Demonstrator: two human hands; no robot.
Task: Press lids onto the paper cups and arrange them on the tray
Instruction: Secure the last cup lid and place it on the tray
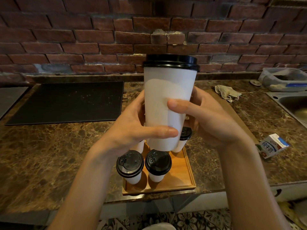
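A tall white paper cup (167, 90) with a black lid (171, 62) on top is held upright in mid-air above the wooden tray (184, 176). My left hand (132, 128) grips its lower left side and my right hand (206, 117) wraps its right side, thumb across the front. On the tray stand two lidded cups at the front, one on the left (129, 165) and one beside it (158, 163). Behind them are a lidded cup (183, 138) at the back right and another cup (140, 145), mostly hidden by my hands.
The tray sits near the front edge of a brown marble counter (49, 155). A black mat (69, 102) lies at the left, a milk carton (270, 146) and a crumpled cloth (227, 92) at the right, a steel sink (294, 103) at the far right, and a brick wall behind.
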